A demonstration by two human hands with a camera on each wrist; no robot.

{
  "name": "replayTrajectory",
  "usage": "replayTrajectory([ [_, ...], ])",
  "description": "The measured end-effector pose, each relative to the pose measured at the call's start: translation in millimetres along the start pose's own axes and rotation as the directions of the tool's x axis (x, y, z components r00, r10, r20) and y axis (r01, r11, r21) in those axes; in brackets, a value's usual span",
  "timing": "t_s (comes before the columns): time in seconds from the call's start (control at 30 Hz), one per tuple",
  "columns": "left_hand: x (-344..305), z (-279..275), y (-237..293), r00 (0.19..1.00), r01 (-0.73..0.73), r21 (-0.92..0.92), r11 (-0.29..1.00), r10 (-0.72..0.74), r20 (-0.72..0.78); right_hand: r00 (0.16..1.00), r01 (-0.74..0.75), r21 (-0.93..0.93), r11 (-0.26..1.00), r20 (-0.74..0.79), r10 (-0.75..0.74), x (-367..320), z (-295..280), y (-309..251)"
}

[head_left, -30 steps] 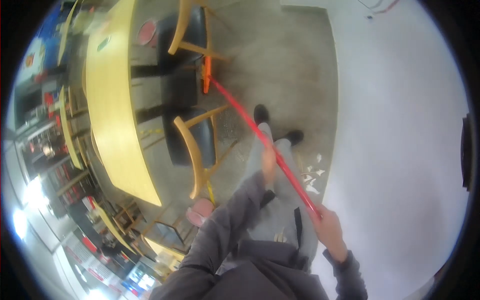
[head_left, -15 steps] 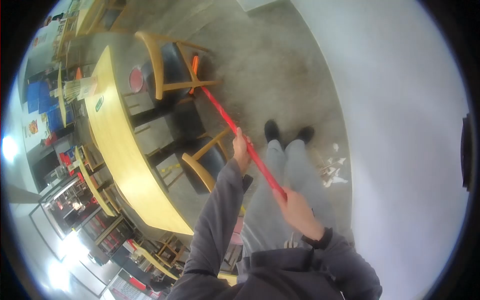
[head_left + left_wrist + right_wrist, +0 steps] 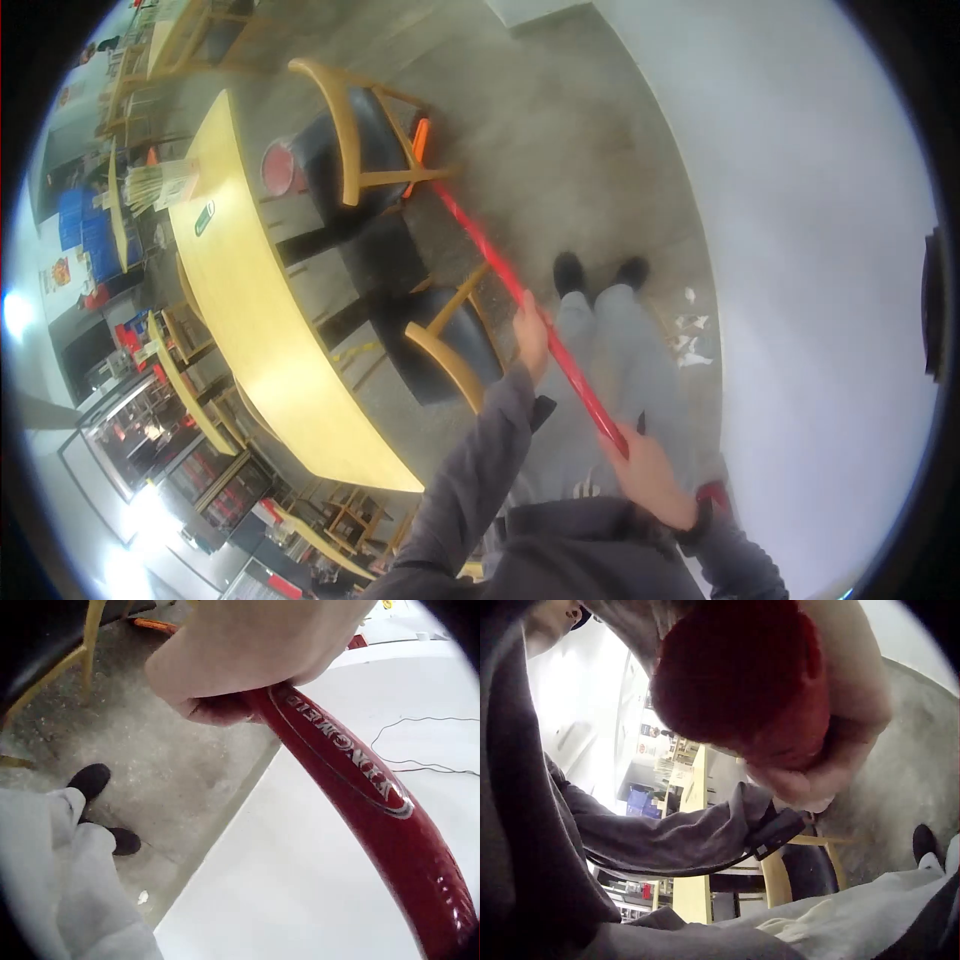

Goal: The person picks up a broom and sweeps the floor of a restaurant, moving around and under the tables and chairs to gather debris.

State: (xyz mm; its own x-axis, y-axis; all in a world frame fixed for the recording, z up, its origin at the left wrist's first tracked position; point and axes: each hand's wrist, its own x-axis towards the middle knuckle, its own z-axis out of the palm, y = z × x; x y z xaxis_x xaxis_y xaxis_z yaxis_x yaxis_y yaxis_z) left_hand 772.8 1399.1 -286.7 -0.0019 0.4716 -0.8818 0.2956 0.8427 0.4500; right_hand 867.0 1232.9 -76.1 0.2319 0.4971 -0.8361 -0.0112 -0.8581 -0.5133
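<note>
Both hands grip the long red handle (image 3: 483, 242) of what looks like a broom. My left hand (image 3: 532, 340) is wrapped around the middle of the shaft. In the left wrist view, silver lettering (image 3: 360, 761) shows on the handle just beyond that hand. Closer to my body, the right hand (image 3: 650, 475) holds the top end; its rounded red tip (image 3: 735, 675) fills the right wrist view. The orange head (image 3: 418, 155) lies low at the floor, partly hidden behind the wooden frame of the far chair (image 3: 365, 130).
A nearer chair (image 3: 455, 345) with a black seat stands left of my legs, beside a long pale wooden table (image 3: 270, 330). White scraps (image 3: 692, 345) lie on the grey floor (image 3: 570, 130) by the white wall (image 3: 800, 250). A pink bucket (image 3: 279, 170) sits near the far chair.
The broom's head has gone farther out, from between the chairs to behind the far chair's frame. The head view has turned. Both hands keep their hold on the handle.
</note>
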Motion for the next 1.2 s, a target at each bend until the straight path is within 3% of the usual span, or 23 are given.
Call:
replayTrajectory([
  [0.1,3,-20,11,0.995,-0.099,0.002,0.995,0.099,0.008,0.999,-0.026,0.035,0.999,0.025,0.025,-2,17,-16],
  [0.27,28,-45,13,0.994,-0.111,0.016,0.994,0.111,-0.017,0.998,-0.051,0.081,0.995,0.044,0.048,10,46,-26],
  [0.37,53,-47,16,0.992,-0.107,0.066,0.992,0.111,-0.064,0.998,0.038,0.174,0.984,0.039,-0.046,40,70,-10],
  [0.47,67,-52,24,0.987,-0.087,0.111,0.99,0.101,-0.126,0.948,-0.274,0.356,0.893,0.257,0.188,59,73,-16],
  [0.67,73,-58,10,0.967,-0.098,0.283,0.954,0.159,-0.201,0.92,-0.339,0.447,0.828,0.341,0.193,63,81,-3],
  [0.77,69,-55,-7,0.985,-0.06,0.422,0.905,0.123,-0.124,0.908,-0.375,0.499,0.781,0.368,0.201,53,80,23],
  [0.87,75,-48,-46,0.994,-0.083,0.398,0.914,0.104,-0.033,0.92,-0.358,0.448,0.82,0.318,0.228,41,72,49],
  [0.97,73,-35,-85,0.992,-0.087,0.291,0.953,0.109,-0.058,0.941,-0.298,0.427,0.854,0.279,0.19,30,64,81],
  [1.2,44,-5,-147,0.993,-0.091,0.237,0.967,0.107,-0.056,0.995,0.005,0.204,0.979,0.094,-0.025,9,50,167],
])
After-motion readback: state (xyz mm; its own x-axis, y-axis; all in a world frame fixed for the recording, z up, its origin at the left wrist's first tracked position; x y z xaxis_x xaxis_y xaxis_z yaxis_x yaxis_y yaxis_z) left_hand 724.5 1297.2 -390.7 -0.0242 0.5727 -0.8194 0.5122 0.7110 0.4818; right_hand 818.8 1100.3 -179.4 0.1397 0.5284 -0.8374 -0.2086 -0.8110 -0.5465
